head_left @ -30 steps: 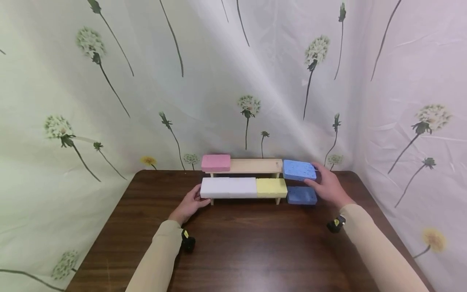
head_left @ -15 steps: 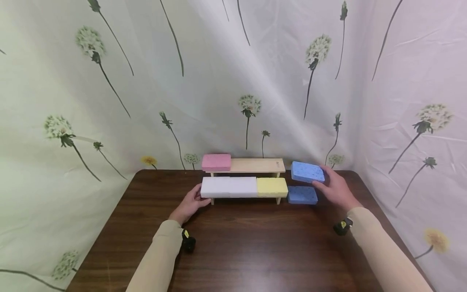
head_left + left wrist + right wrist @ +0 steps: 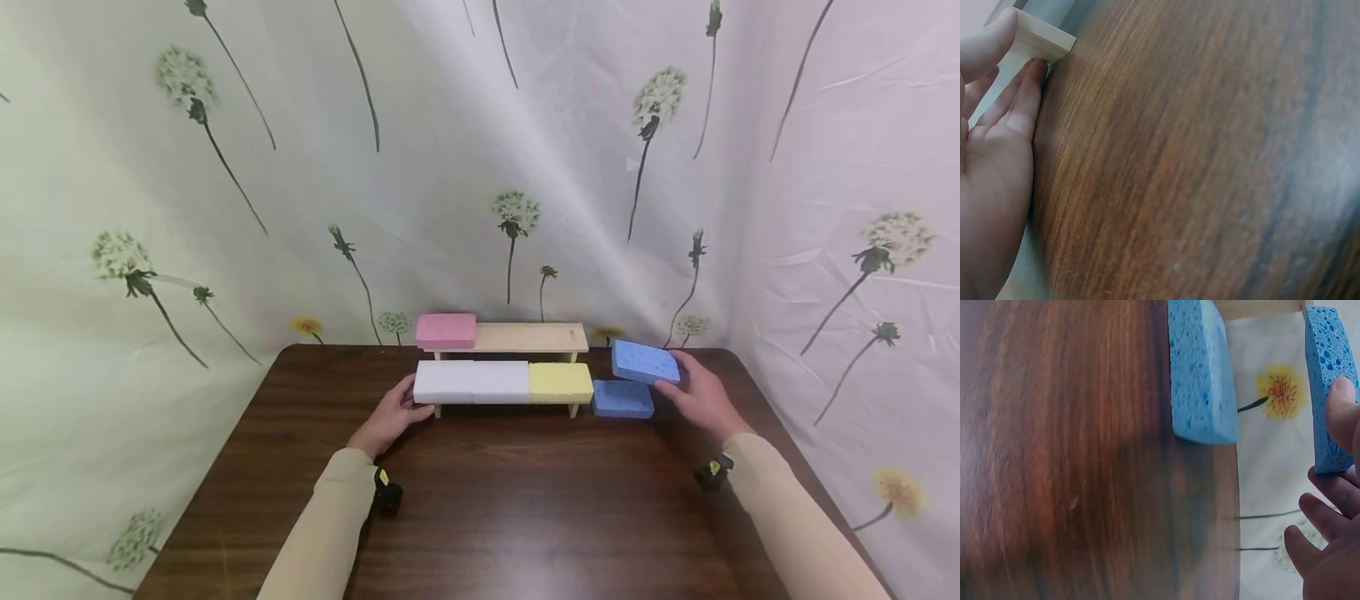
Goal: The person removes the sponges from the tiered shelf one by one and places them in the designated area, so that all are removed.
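Pinched between thumb and fingers of my right hand (image 3: 701, 396) is a blue sponge (image 3: 645, 362), held tilted above the table. A second blue sponge (image 3: 622, 399) lies below it, at the right end of the front wooden stand (image 3: 573, 411). Two white sponges (image 3: 471, 382) and a yellow sponge (image 3: 560, 382) sit in a row on that stand. My left hand (image 3: 388, 419) grips the stand's left end, thumb in front and fingers behind; the left wrist view shows them at a wooden leg (image 3: 1044, 37).
Behind stands another wooden stand (image 3: 525, 337), with a pink sponge (image 3: 446, 331) on its left end. A flower-printed cloth (image 3: 420, 167) hangs along the back and sides of the dark wooden table (image 3: 510, 500).
My right hand has moved right and slightly down with the blue sponge, away from the back stand's right end. The left hand stays at the front stand.
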The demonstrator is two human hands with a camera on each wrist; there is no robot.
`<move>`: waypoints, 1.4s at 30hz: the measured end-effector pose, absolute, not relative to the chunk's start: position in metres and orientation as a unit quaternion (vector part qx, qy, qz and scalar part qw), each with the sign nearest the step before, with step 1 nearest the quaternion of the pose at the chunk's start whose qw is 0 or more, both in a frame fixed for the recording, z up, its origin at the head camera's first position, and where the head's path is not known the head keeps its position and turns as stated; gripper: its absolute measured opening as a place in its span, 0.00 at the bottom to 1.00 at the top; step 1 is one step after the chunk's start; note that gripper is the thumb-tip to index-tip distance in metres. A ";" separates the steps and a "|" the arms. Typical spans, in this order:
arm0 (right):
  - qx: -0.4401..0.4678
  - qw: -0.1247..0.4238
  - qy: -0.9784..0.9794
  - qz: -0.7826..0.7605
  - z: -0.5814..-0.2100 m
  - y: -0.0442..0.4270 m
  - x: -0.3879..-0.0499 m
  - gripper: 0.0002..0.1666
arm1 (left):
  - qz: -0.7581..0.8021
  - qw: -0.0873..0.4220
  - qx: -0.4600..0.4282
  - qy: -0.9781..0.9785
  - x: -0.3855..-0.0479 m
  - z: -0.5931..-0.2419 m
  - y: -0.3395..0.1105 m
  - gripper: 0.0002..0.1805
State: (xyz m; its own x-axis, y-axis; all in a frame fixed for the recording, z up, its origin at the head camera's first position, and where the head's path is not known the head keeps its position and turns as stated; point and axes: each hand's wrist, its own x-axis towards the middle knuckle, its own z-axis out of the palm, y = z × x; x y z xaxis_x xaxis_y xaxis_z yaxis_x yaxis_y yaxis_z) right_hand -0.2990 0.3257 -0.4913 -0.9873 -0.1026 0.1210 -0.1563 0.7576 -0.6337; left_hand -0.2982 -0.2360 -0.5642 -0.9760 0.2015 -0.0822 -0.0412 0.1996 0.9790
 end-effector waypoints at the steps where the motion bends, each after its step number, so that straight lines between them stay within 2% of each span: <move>1: 0.069 0.040 -0.937 0.340 -0.493 0.328 -0.299 0.44 | 0.630 0.097 0.053 0.768 -0.298 -0.564 -0.236 0.45; 27: 0.058 0.017 -0.950 0.308 -0.501 0.373 -0.297 0.43 | 0.637 0.093 0.057 0.763 -0.302 -0.566 -0.236 0.47; 37: 0.058 -0.010 -0.954 0.293 -0.504 0.386 -0.297 0.44 | 0.636 0.090 0.054 0.764 -0.301 -0.563 -0.235 0.46; 42: 0.065 0.003 -0.957 0.282 -0.509 0.392 -0.294 0.42 | 0.636 0.093 0.051 0.764 -0.299 -0.564 -0.235 0.45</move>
State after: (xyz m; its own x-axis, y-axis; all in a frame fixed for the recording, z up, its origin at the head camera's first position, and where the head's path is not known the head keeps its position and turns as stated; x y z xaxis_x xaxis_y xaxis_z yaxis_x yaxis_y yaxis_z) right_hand -0.2944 0.3917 -0.5092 -0.9915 -0.1229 0.0426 -0.1264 0.8329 -0.5388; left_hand -0.2994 -0.2349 -0.5638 -0.9775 0.1965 -0.0764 -0.0394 0.1861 0.9817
